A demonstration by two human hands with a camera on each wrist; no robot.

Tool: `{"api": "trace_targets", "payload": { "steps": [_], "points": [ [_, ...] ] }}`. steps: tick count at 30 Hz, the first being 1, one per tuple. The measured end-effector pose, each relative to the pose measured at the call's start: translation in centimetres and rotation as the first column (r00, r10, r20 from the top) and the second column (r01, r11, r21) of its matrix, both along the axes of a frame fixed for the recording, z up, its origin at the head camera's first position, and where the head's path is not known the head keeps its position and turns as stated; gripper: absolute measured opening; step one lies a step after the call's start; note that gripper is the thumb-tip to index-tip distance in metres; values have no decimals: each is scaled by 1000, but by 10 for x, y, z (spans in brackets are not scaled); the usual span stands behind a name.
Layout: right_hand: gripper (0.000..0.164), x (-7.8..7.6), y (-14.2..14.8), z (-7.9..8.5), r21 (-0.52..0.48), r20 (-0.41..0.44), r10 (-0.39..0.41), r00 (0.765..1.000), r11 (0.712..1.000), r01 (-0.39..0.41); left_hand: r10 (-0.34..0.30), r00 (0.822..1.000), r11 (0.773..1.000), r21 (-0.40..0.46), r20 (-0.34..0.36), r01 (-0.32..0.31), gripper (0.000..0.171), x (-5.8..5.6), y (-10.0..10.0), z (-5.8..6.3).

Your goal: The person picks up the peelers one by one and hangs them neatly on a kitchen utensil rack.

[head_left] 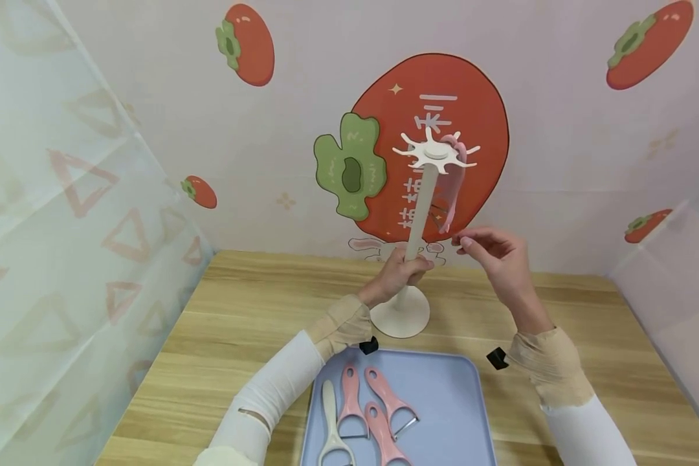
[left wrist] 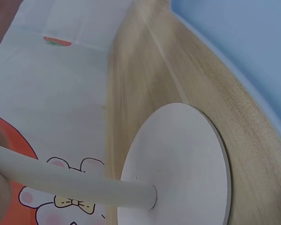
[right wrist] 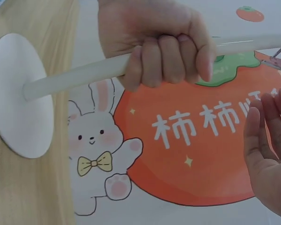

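Note:
My left hand [head_left: 399, 272] grips the white pole [head_left: 422, 213] of a stand, fingers wrapped round it in the right wrist view. The stand's round base [left wrist: 187, 164] is on the table, and its pole leans to the right in the head view. At the top is a ring of white hooks [head_left: 435, 154]. From the right side of that ring hangs a pink peeler [head_left: 455, 184], handle up and blade end down. Just below and right of it is my right hand [head_left: 501, 259], fingers loosely bent, holding nothing.
A blue tray [head_left: 443, 395] lies on the wooden table [head_left: 256, 323] in front of the stand. In it are three pink peelers [head_left: 380, 424] and one cream peeler [head_left: 331, 421]. Behind the table rises a printed backdrop [head_left: 303, 84], with a side panel at the left.

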State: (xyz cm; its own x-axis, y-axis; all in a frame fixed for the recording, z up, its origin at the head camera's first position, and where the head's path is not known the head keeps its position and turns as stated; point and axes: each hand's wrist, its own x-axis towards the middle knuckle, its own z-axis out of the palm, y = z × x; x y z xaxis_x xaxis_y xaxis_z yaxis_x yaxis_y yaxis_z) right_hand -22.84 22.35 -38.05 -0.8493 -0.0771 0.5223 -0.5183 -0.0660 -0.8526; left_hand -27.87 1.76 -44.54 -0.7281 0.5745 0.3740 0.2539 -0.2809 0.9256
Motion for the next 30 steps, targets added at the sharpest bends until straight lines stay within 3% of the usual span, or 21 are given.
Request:
{"api": "trace_targets", "payload": {
  "steps": [6,12,21,26,30],
  "points": [
    [14,13,0,-16,125,-32,38,999,992,-34,-1,1000,1000,3,-5,1,19,0,1,0],
    [14,30,-9,-27,296,-81,41,996,955,-15,1,1000,1000,3,-16,-1,37,0,1,-1],
    [31,49,-26,-41,384,-259,106,960,923,2,-6,1000,1000,13,-13,7,41,0,0,2],
    [34,60,-35,-46,444,-303,126,945,896,23,-19,1000,1000,15,-5,19,42,1,-1,1],
    [30,70,-42,-52,495,-286,161,945,869,2,-15,1000,1000,19,-2,15,44,1,-1,1]
  ]
}}
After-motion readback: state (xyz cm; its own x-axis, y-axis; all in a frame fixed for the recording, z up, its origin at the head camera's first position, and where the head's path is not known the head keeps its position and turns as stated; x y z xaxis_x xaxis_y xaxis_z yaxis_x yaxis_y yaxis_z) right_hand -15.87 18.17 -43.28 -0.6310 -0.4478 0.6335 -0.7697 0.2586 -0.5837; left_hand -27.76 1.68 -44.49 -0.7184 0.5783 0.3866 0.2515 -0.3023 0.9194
